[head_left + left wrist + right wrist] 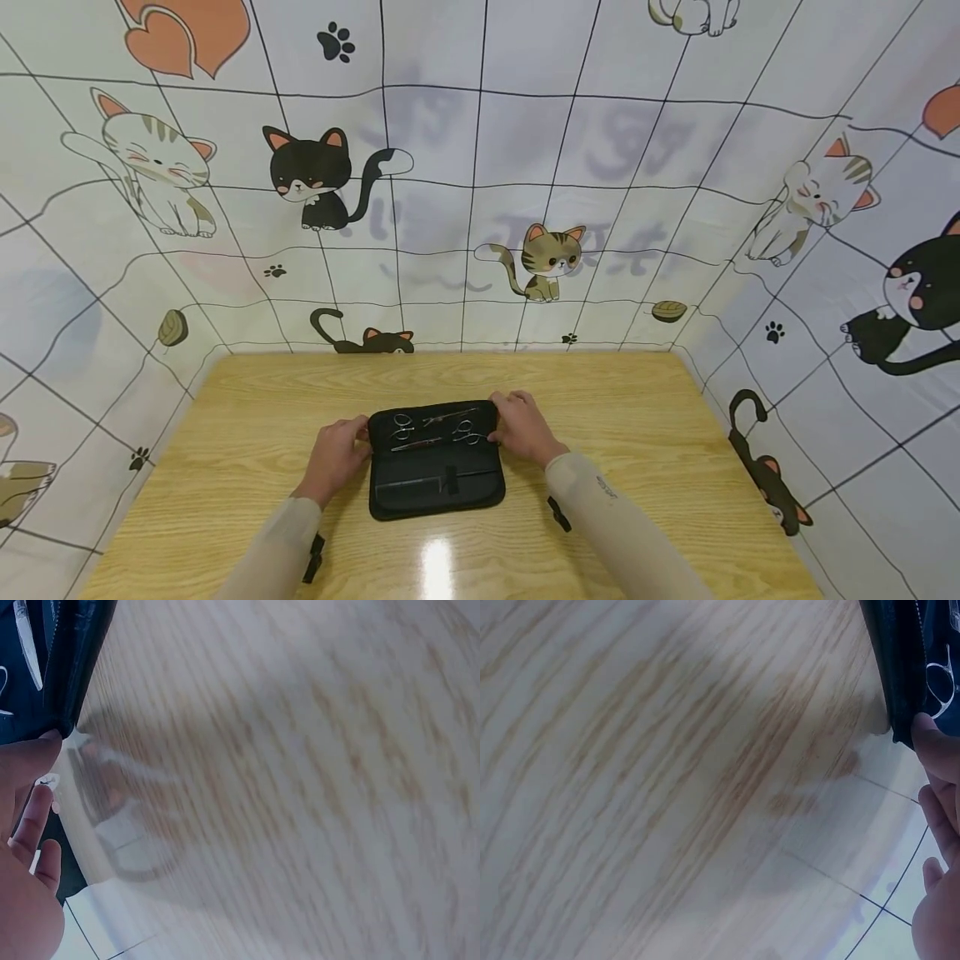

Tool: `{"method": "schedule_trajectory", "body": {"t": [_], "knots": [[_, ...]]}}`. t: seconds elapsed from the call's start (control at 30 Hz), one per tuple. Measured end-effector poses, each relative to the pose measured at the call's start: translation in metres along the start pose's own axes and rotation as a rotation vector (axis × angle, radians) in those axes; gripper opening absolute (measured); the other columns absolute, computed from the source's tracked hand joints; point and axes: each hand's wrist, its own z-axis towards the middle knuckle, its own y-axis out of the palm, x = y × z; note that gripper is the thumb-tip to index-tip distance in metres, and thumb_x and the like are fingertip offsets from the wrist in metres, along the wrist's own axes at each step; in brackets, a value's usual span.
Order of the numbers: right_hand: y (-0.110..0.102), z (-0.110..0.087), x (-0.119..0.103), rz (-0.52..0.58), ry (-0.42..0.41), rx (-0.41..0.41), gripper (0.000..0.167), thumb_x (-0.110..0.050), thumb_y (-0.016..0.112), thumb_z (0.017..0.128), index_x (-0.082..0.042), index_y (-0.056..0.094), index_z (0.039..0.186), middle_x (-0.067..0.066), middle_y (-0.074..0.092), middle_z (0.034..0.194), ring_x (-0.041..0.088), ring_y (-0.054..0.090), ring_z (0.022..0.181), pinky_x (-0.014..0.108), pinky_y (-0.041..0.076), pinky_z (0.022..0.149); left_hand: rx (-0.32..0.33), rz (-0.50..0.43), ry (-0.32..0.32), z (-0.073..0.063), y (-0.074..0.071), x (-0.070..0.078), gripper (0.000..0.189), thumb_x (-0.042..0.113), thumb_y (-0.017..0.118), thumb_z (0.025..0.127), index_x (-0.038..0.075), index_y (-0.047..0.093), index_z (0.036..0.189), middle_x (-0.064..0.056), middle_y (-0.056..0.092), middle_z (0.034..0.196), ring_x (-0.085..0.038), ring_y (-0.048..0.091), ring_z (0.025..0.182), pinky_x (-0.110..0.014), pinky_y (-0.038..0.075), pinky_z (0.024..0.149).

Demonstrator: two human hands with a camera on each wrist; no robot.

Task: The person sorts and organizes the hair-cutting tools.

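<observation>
A black zip-up scissors case (405, 502) lies unfolded on the table, its inside facing up. Silver scissors (402, 434) sit in its far half, with more scissors (467, 432) at the right and a slim metal piece (450, 415) along the top. Across the near half run a pocket and a short strap (451, 480). My left hand (335, 457) pinches the far left corner, the thumb (37, 754) against the edge. At the far right corner my right hand (525, 427) pinches the case, its thumb (936, 750) over the rim beside a finger ring.
The wood-grain table (615, 400) reaches back to a white cloth (427, 217) printed with cats and grid lines, which also hangs on both sides. Dark straps (558, 514) hang at both wrists. Light glares on the tabletop near the front.
</observation>
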Motion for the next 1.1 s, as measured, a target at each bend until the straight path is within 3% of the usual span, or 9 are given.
{"method": "schedule_trajectory", "body": {"t": [0.17,0.33,0.57,0.73,0.8,0.9,1.1], "knots": [[-0.001,-0.005,0.000,-0.083,-0.089,0.047,0.049,-0.031,0.081,0.078,-0.010,0.059,0.116,-0.002,0.066,0.081,0.022,0.065,0.093,0.046,0.037,0.110,0.001,0.024,0.068,-0.003,-0.002,0.000,0.022,0.001,0.081,0.074,0.013,0.072,0.091,-0.005,0.075,0.083,-0.024,0.071,0.084,-0.050,0.052,0.089],[-0.005,-0.010,-0.001,-0.137,-0.135,0.077,0.041,-0.033,0.077,0.082,-0.011,0.063,0.114,-0.002,0.070,0.084,0.020,0.066,0.091,0.045,0.040,0.107,-0.037,0.013,0.090,-0.005,-0.003,-0.003,0.016,0.006,0.079,0.078,0.014,0.074,0.090,-0.002,0.076,0.085,-0.021,0.072,0.085,-0.048,0.053,0.088],[-0.013,-0.018,-0.001,-0.116,-0.152,0.035,0.031,-0.036,0.067,0.090,-0.011,0.067,0.109,-0.003,0.071,0.082,0.018,0.066,0.090,0.044,0.041,0.107,-0.071,0.001,0.117,-0.009,-0.008,-0.006,0.008,0.009,0.074,0.085,0.018,0.073,0.083,0.003,0.075,0.084,-0.014,0.071,0.079,-0.036,0.057,0.074],[-0.017,-0.022,0.000,-0.053,-0.142,-0.036,0.034,-0.040,0.054,0.098,-0.012,0.071,0.107,0.002,0.074,0.097,0.021,0.066,0.104,0.046,0.037,0.111,-0.154,-0.020,0.102,-0.010,-0.013,-0.005,0.019,0.013,0.068,0.091,0.017,0.063,0.073,0.008,0.066,0.072,-0.006,0.055,0.065,-0.025,0.046,0.061],[-0.018,-0.022,0.000,-0.021,-0.130,-0.071,0.037,-0.042,0.047,0.101,-0.014,0.072,0.107,0.003,0.074,0.107,0.022,0.065,0.110,0.047,0.035,0.113,-0.182,-0.036,0.094,-0.011,-0.015,-0.005,0.017,0.014,0.065,0.093,0.017,0.065,0.076,0.007,0.067,0.075,-0.007,0.058,0.068,-0.027,0.049,0.064],[-0.018,-0.024,0.001,0.012,-0.119,-0.104,0.041,-0.041,0.040,0.104,-0.016,0.072,0.111,0.002,0.072,0.117,0.022,0.062,0.117,0.048,0.032,0.115,-0.208,-0.062,0.093,-0.013,-0.016,-0.007,0.012,0.017,0.062,0.096,0.016,0.071,0.088,0.003,0.073,0.089,-0.015,0.069,0.085,-0.038,0.056,0.077],[-0.017,-0.028,0.003,0.010,-0.116,-0.152,0.047,-0.043,0.033,0.106,-0.019,0.070,0.121,-0.002,0.068,0.125,0.021,0.059,0.122,0.050,0.029,0.116,-0.323,-0.135,0.063,-0.018,-0.020,-0.012,0.030,0.027,0.051,0.102,0.014,0.069,0.122,-0.005,0.071,0.118,-0.029,0.065,0.114,-0.051,0.049,0.099]]}}
